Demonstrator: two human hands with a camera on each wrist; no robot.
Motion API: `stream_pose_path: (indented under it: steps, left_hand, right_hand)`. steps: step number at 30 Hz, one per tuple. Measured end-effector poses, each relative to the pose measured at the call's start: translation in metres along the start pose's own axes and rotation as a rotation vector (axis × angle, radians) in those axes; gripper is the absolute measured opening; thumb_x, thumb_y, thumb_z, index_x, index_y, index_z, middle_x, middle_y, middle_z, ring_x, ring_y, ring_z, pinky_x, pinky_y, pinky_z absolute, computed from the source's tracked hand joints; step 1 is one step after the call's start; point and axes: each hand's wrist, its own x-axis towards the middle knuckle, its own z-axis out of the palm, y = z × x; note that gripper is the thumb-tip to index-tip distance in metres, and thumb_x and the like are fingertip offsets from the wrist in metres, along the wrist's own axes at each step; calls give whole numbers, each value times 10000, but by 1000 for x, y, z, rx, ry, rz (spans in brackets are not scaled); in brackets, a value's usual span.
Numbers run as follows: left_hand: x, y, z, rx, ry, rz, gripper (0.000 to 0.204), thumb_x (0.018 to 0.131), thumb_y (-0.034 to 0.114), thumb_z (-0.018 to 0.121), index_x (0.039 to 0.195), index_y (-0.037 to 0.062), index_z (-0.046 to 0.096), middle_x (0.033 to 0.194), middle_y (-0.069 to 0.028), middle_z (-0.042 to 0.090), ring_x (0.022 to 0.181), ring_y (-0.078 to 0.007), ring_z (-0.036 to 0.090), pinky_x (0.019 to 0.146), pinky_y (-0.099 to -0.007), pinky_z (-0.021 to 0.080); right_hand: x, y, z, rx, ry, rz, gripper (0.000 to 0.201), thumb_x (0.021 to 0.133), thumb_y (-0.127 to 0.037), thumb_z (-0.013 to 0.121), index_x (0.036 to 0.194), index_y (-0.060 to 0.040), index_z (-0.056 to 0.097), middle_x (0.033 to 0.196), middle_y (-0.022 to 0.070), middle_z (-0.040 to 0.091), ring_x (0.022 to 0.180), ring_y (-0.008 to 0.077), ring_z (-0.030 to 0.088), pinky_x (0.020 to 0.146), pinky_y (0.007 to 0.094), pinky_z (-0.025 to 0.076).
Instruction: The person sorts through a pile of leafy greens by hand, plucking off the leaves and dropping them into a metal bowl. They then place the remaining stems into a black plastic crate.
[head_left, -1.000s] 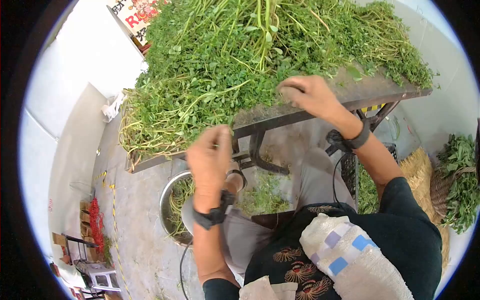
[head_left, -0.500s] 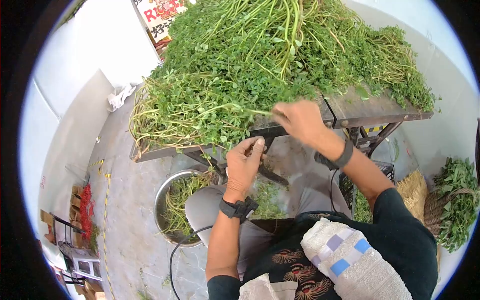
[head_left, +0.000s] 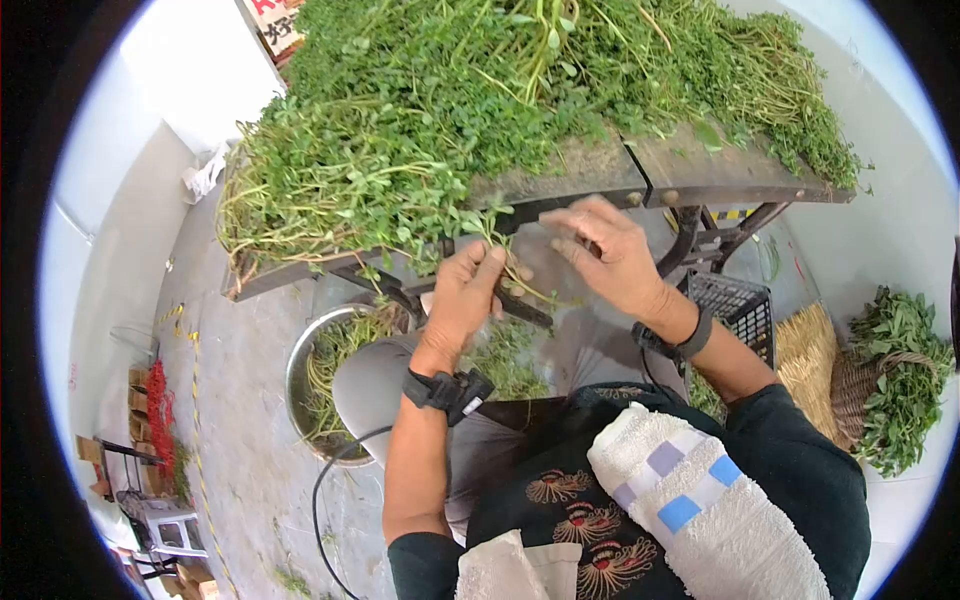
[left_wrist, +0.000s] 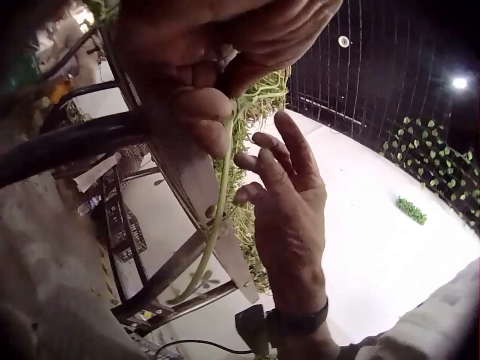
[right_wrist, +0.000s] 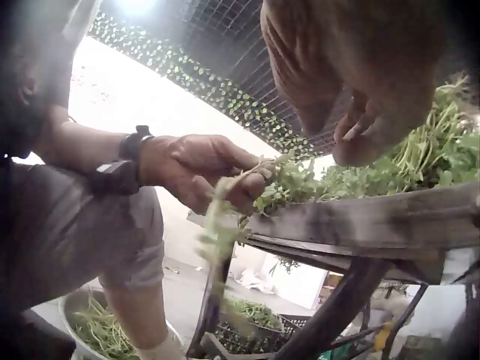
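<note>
Seemingly picking over greens (head_left: 400,130) | left grip (head_left: 464,300) pinched one stem (left_wrist: 219,210) | right grip (head_left: 613,253), toward two o'clock, hung spread | next likely needed a second pinch

The left hand (right_wrist: 196,166) pinches a leafy sprig (right_wrist: 219,214) near the table (right_wrist: 405,225); the right hand (right_wrist: 352,71) hangs in front of heaped greens (right_wrist: 424,157); below, a metal bowl (right_wrist: 67,315) of stems (right_wrist: 103,331) stands beside the person's leg (right_wrist: 136,300).
</note>
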Motion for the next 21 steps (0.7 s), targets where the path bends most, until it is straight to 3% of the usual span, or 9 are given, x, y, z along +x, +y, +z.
stream_pose_path:
  steps: [2, 4, 7, 12, 14, 15, 17, 18, 21]
  left_hand:
    - [-1, 5, 0, -140, -50, -86, 212, 930, 230, 505, 791, 88, 578, 768, -33, 648, 534, -60, 518, 437, -186, 401]
    - [2, 1, -3, -147, -61, -95, 225, 928, 232, 509, 809, 57, 586, 735, -29, 624, 529, -67, 521, 421, -181, 405]
    - [1, 1, 1, -160, -80, -122, 239, 915, 235, 530, 857, 18, 611, 693, -15, 583, 524, -71, 519, 417, -181, 417]
    - [3, -7, 1, -133, -82, -116, 252, 899, 241, 546, 866, 5, 627, 677, -1, 572, 516, -63, 507, 430, -196, 416]
    - [2, -7, -3, -117, -12, -80, 238, 891, 228, 558, 876, 1, 629, 672, 4, 567, 516, -58, 500, 432, -195, 410]
    - [3, -9, -9, -7, 23, 4, 200, 878, 195, 580, 934, 8, 623, 715, 9, 572, 540, -54, 503, 438, -192, 400]
    - [0, -4, -11, 98, 66, 99, 194, 866, 162, 602, 992, 15, 617, 758, 14, 576, 565, -51, 506, 445, -189, 391]
    - [-4, 2, -8, 64, 27, 188, 232, 853, 152, 619, 1034, 6, 608, 757, 15, 567, 560, -46, 488, 444, -188, 385]
    - [-9, 10, -5, 20, -30, 305, 353, 832, 160, 656, 1133, -7, 577, 764, 13, 547, 556, -41, 462, 441, -187, 373]
  right_hand:
    - [-2, 2, -4, 18, -2, -2, 342, 745, -55, 613, 1071, -160, 620, 1044, 109, 572, 873, 296, 593, 739, 351, 498]
    - [-4, 4, -2, -226, -76, -377, 431, 717, -88, 632, 1113, -255, 605, 1214, 87, 489, 1045, 297, 531, 828, 362, 475]
    - [-5, 11, 15, -334, -74, -620, 418, 701, -124, 637, 1071, -317, 612, 1289, 71, 435, 1155, 291, 459, 902, 383, 437]
    - [5, 12, 25, -204, -70, -605, 253, 736, -170, 639, 986, -212, 643, 1198, 57, 531, 1129, 261, 491, 911, 395, 416]
    - [10, 15, 27, 22, -45, -367, 211, 797, -123, 615, 1006, -117, 640, 940, 55, 630, 916, 193, 603, 801, 339, 469]
    - [10, 13, 26, 18, -46, -375, 211, 797, -123, 615, 1006, -117, 640, 940, 55, 630, 916, 193, 603, 801, 339, 469]
    - [8, 8, 23, 350, -191, 194, 224, 840, -59, 545, 1053, -51, 616, 719, 51, 620, 667, 128, 611, 655, 284, 493]
    - [8, 7, 26, 439, -203, 317, 257, 855, -27, 486, 1081, -44, 608, 654, 57, 600, 583, 89, 577, 544, 262, 472]
    - [5, 1, 25, 364, -270, 358, 254, 845, -34, 496, 1070, -47, 614, 656, 59, 606, 586, 111, 578, 555, 285, 470]
